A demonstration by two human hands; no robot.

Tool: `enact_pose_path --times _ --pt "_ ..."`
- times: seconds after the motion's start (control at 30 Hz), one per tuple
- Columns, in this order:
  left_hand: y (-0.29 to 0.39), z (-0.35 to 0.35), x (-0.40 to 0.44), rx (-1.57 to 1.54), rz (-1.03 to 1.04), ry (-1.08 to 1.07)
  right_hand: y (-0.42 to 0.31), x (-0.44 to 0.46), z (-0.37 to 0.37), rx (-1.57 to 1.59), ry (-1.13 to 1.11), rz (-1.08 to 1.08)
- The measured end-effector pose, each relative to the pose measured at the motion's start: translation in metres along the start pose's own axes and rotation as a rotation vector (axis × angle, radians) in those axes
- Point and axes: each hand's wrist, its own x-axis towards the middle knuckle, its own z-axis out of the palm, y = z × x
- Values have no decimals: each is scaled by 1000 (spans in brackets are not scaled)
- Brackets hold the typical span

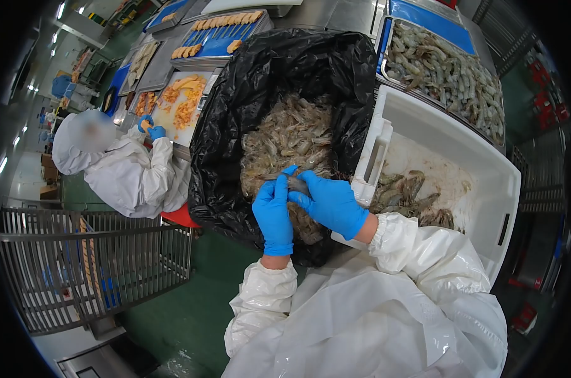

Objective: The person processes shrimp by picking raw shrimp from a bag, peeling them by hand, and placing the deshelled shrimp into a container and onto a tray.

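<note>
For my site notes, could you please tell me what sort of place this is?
Likely a seafood processing room: grey raw shrimp on a rectangular metal tray, brownish shrimp shells in a black plastic bag, and a white-clad co-worker.

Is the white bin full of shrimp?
No, the white bin holds only a low pile of shrimp, leaving much of it bare.
</note>
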Motion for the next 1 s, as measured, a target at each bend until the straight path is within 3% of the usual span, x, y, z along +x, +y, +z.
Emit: enact_pose_path --times 0.2,0.3,0.4,0.5,0.6,0.7,0.8,0.9,0.93,1.0 --pt "-16 -15 5 -113 -109 -104 24 10 19 369 135 -52" --pt "-18 -15 7 -218 -69 -149 27 14 16 624 -39 73" --pt "-1 -12 3 -205 -69 -231 38 22 22 806 -438 261" --pt "-6 -27 5 -185 -92 -296 29 26 6 1061 -590 276" --pt "-8 -34 5 -158 1 -307 29 33 1 962 -715 219" --pt "-18 -43 5 -213 -40 -278 29 33 6 1043 -795 91" --pt "-8 -44 1 -289 -117 -344 26 36 -2 1191 -986 434" --pt "-1 -34 0 -198 89 -413 39 19 46 1163 -967 -21" --pt "0 -36 3 -170 30 -374 42 18 53 1150 -974 -5" --pt "2 -45 9 -117 -88 -290 22 32 36 515 -972 75"
